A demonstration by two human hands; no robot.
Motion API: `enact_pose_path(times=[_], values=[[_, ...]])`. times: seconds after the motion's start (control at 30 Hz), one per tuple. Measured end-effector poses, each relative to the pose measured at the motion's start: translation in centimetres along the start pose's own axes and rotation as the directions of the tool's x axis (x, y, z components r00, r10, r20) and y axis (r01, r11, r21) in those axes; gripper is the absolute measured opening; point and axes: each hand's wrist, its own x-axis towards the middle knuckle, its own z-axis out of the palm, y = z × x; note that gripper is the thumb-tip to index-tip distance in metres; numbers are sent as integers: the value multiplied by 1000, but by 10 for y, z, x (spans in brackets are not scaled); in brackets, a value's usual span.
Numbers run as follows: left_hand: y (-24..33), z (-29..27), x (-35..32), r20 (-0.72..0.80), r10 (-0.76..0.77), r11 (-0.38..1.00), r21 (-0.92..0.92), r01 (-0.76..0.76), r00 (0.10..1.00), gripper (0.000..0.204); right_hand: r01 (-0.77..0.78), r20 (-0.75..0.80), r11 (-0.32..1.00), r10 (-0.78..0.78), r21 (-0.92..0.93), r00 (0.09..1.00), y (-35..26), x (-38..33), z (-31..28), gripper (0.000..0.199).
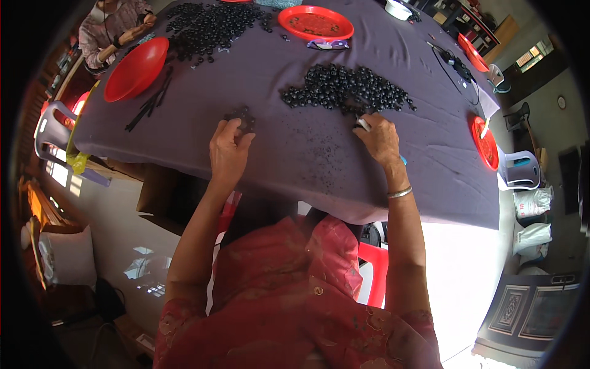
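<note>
A loose pile of small round black parts [350, 88], shiny like beads or rings, lies on the dark purple cloth in front of me. At its near edge my right hand [380, 140] is closed around a small white tool [364, 125]; its kind is mostly hidden by my fingers. A bit of blue [403, 160] shows beside that wrist. Farther left, my left hand [228, 152] hovers low over the cloth, fingers bent and thumb apart. Just beyond its fingertips is a small blurred cluster of dark pieces [244, 117]. Fine black crumbs [326, 157] are scattered between my hands.
A larger heap of black parts [212, 27] lies at the far left, near another person [110, 31] seated there. Red trays [136, 69] stand around the table, one at the far middle [316, 23] and one by the right edge [485, 143]. Dark strips [149, 101] lie left.
</note>
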Motion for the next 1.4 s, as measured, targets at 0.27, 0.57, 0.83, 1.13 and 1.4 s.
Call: enact_pose_path(times=[0.27,0.57,0.83,1.13,1.4], values=[[51,-5,-25,505,-231,645,-560,519,832,12,111,148,770,-259,629,955,-101,-45,-22,19],[62,-8,-35,839,3,187,-536,824,545,17,195,15,640,-307,743,951,-111,-65,-22,23],[68,-1,-44,824,19,-9,-566,824,566,16,153,43,516,-348,843,936,-98,-65,-15,22],[57,1,-37,808,145,-44,-571,820,571,23,-248,251,49,-287,968,924,-108,-70,-20,13],[67,-5,-39,784,76,16,-618,786,616,25,-252,286,156,-264,955,921,-111,-68,-27,8]])
